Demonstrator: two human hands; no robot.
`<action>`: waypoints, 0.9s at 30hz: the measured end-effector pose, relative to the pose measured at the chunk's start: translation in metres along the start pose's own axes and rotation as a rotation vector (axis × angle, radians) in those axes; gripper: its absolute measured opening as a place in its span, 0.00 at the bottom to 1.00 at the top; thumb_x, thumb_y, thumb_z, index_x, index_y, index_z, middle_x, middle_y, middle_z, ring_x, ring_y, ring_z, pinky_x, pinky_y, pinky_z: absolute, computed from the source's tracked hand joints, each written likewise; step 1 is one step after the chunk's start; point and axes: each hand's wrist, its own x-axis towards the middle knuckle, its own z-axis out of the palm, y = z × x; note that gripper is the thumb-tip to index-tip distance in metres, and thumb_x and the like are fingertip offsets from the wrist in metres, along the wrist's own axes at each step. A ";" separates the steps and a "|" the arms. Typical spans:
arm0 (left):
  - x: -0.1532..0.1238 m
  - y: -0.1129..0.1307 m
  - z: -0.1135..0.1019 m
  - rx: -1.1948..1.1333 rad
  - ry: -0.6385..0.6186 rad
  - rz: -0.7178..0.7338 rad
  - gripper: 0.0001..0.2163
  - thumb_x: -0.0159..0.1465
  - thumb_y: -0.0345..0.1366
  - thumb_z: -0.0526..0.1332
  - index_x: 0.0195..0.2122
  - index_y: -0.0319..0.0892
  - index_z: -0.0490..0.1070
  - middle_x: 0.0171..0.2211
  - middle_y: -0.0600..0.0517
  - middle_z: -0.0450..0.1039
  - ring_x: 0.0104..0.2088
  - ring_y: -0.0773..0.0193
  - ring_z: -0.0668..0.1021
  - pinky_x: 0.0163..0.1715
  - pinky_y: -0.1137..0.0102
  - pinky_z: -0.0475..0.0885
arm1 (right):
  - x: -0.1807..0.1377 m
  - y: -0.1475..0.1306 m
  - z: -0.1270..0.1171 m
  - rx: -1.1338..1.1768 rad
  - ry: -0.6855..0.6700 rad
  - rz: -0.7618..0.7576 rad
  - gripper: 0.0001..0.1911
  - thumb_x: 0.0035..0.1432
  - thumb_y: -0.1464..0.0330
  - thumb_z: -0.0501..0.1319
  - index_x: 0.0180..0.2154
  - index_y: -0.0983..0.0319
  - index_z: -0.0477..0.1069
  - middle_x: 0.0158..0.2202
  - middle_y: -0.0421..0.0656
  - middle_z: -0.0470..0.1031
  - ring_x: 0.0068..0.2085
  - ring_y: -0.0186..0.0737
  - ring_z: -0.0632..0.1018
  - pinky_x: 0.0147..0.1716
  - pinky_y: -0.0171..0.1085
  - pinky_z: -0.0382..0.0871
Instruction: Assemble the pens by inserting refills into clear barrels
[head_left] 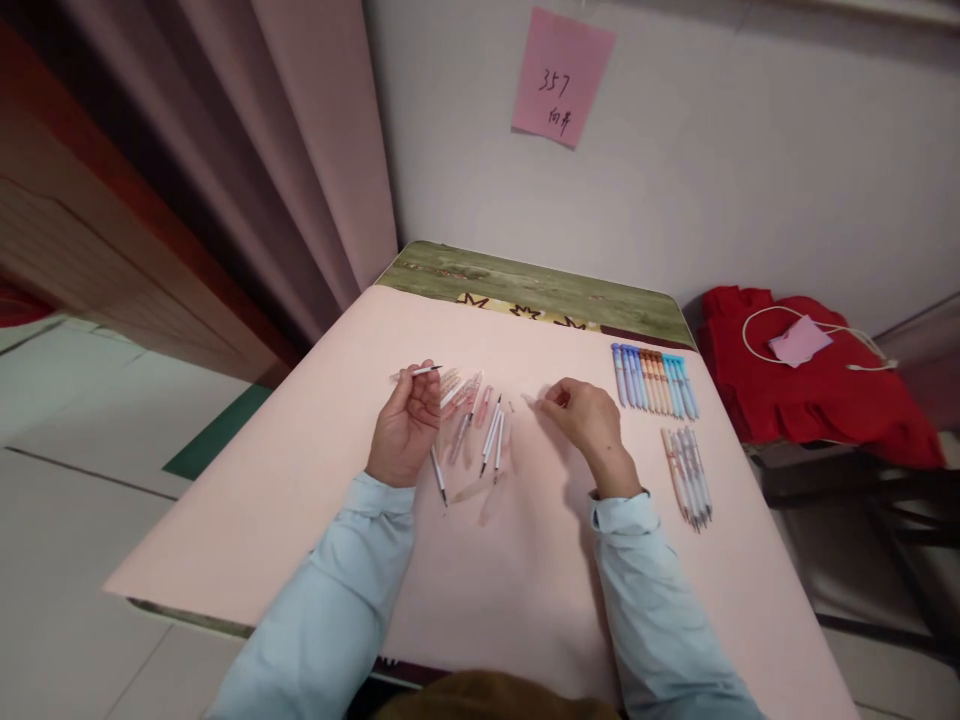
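The left hand (pixel 405 430), palm turned up, pinches a slim white refill (pixel 427 370) between thumb and fingers, lifted over a pink tabletop (pixel 300 500). The refill's long axis runs roughly left to right, its dark tip pointing across toward the right hand (pixel 589 415). That hand, knuckles up, pinches a small clear piece (pixel 529 399) between thumb and forefinger; the piece pokes out leftward, back toward the left hand. It is too small and pale to tell what it is. So the two held things point roughly toward each other but are well apart, the refill a little farther from the body than the piece. Between the hands is a pile (pixel 471 415) of clear, pink-tinted pen barrels and other loose parts, just beside the left hand's fingers and farther from the right hand. On the pile's near side, white sticks (pixel 489 437) with dark tips lie at several slants, most of them pointing away from the body. To the right of the right hand, a neat row of pens (pixel 654 382) in blue, brown and turquoise lies side by side, with a smaller grey set (pixel 688 478) nearer the body.
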 end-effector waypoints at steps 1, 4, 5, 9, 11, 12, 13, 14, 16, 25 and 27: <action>0.000 0.001 0.000 -0.004 -0.001 0.004 0.15 0.73 0.30 0.49 0.36 0.35 0.75 0.31 0.50 0.81 0.31 0.72 0.83 0.33 0.81 0.78 | -0.002 -0.002 -0.004 -0.021 -0.057 -0.030 0.11 0.55 0.57 0.63 0.34 0.56 0.79 0.35 0.42 0.81 0.35 0.40 0.77 0.29 0.35 0.59; 0.001 0.000 0.000 0.005 -0.004 0.023 0.15 0.73 0.30 0.50 0.36 0.35 0.75 0.30 0.50 0.81 0.29 0.73 0.82 0.33 0.83 0.78 | -0.008 -0.011 -0.010 -0.100 -0.364 -0.149 0.16 0.51 0.51 0.67 0.27 0.57 0.78 0.29 0.42 0.79 0.30 0.39 0.75 0.27 0.35 0.59; 0.002 -0.001 0.000 0.018 -0.010 0.027 0.14 0.73 0.30 0.51 0.36 0.35 0.75 0.31 0.50 0.81 0.29 0.73 0.82 0.33 0.82 0.78 | -0.010 -0.014 -0.009 -0.138 -0.442 -0.176 0.17 0.48 0.50 0.68 0.27 0.57 0.78 0.29 0.43 0.79 0.30 0.40 0.76 0.27 0.36 0.59; -0.001 -0.011 -0.005 0.111 -0.089 0.018 0.07 0.70 0.30 0.57 0.37 0.37 0.74 0.35 0.49 0.81 0.31 0.71 0.83 0.34 0.79 0.79 | -0.014 -0.026 0.001 -0.237 -0.511 -0.194 0.17 0.43 0.51 0.72 0.27 0.58 0.79 0.30 0.45 0.80 0.31 0.42 0.77 0.27 0.36 0.60; -0.003 -0.015 -0.007 0.162 -0.146 0.011 0.03 0.67 0.31 0.61 0.38 0.38 0.74 0.37 0.48 0.81 0.34 0.68 0.83 0.36 0.76 0.80 | -0.014 -0.028 0.002 -0.206 -0.564 -0.184 0.12 0.46 0.58 0.70 0.22 0.59 0.76 0.26 0.44 0.79 0.28 0.40 0.77 0.27 0.35 0.60; -0.005 -0.016 -0.007 0.184 -0.168 0.008 0.03 0.66 0.31 0.62 0.39 0.38 0.74 0.38 0.48 0.81 0.34 0.68 0.83 0.37 0.75 0.80 | -0.014 -0.027 0.001 -0.186 -0.598 -0.177 0.11 0.48 0.62 0.69 0.20 0.59 0.75 0.24 0.43 0.78 0.27 0.38 0.76 0.26 0.35 0.60; -0.005 -0.018 -0.008 0.201 -0.180 0.007 0.03 0.65 0.32 0.64 0.39 0.39 0.74 0.38 0.48 0.81 0.35 0.67 0.83 0.38 0.74 0.80 | -0.013 -0.025 -0.002 -0.174 -0.619 -0.173 0.11 0.49 0.65 0.66 0.18 0.60 0.73 0.23 0.43 0.77 0.25 0.37 0.75 0.26 0.35 0.60; -0.006 -0.018 -0.008 0.213 -0.185 0.007 0.03 0.65 0.32 0.64 0.39 0.39 0.74 0.38 0.48 0.81 0.35 0.67 0.83 0.39 0.74 0.80 | -0.013 -0.022 -0.006 -0.171 -0.610 -0.175 0.10 0.49 0.67 0.65 0.18 0.60 0.72 0.22 0.43 0.77 0.25 0.37 0.75 0.26 0.35 0.59; -0.007 -0.019 -0.007 0.235 -0.183 0.009 0.04 0.64 0.32 0.65 0.38 0.39 0.73 0.38 0.47 0.81 0.35 0.67 0.83 0.39 0.73 0.79 | -0.012 -0.014 -0.014 -0.164 -0.501 -0.197 0.07 0.50 0.69 0.62 0.21 0.60 0.73 0.24 0.43 0.77 0.26 0.37 0.74 0.26 0.35 0.58; -0.009 -0.022 -0.007 0.313 -0.177 0.045 0.09 0.61 0.35 0.69 0.39 0.38 0.72 0.37 0.46 0.81 0.35 0.65 0.83 0.41 0.72 0.79 | -0.021 -0.017 -0.033 0.253 -0.117 -0.371 0.07 0.55 0.65 0.59 0.32 0.59 0.75 0.24 0.37 0.73 0.25 0.34 0.70 0.28 0.33 0.58; -0.008 -0.022 -0.008 0.310 -0.173 0.050 0.09 0.61 0.35 0.69 0.39 0.39 0.72 0.37 0.46 0.81 0.36 0.65 0.83 0.41 0.72 0.79 | -0.023 -0.019 -0.033 0.311 -0.113 -0.381 0.08 0.56 0.65 0.59 0.33 0.59 0.76 0.23 0.37 0.72 0.25 0.33 0.70 0.28 0.33 0.58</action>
